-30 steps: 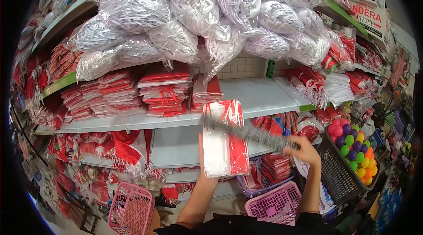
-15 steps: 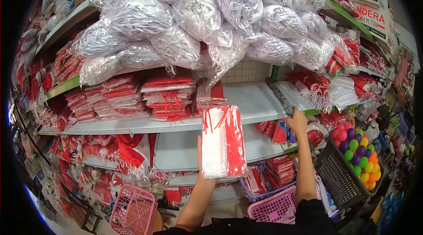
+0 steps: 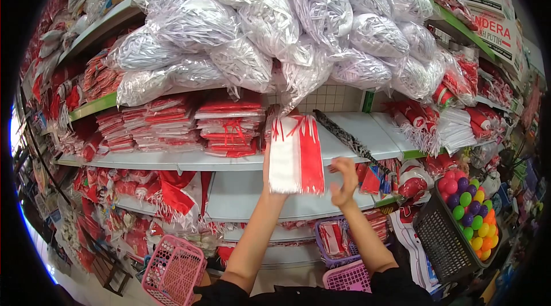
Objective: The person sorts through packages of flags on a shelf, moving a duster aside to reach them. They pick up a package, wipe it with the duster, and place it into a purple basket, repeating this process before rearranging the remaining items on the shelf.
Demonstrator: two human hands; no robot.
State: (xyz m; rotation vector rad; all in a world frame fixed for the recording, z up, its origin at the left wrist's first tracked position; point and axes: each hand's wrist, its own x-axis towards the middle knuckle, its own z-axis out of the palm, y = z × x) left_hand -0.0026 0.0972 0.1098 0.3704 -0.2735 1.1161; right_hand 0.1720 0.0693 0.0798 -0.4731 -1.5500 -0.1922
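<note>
My left hand (image 3: 267, 177) holds up a bundle of red-and-white flags (image 3: 285, 160) with red ties at its top and a fringe along its bottom. Most of that hand's fingers are hidden behind the bundle. Just to the right of it, my right hand (image 3: 344, 184) is raised, empty, with its fingers curved and apart. A grey fluffy duster (image 3: 349, 141) lies slanting across the shelf (image 3: 229, 162), its dark handle reaching over the front edge. Behind and left of the bundle stand stacks of folded red-and-white flags (image 3: 229, 128) in plastic.
Large clear bags of white strips (image 3: 198, 22) bulge over the shelf from above. Low down are a pink basket (image 3: 172, 271), another pink basket (image 3: 347, 277) and a purple basket (image 3: 338, 260). A dark basket (image 3: 445, 243) of colourful balls stands at right.
My right hand has let go of the duster, which now lies on the shelf, and has moved left toward the bundle. The bundle is tipped and a little higher in view.
</note>
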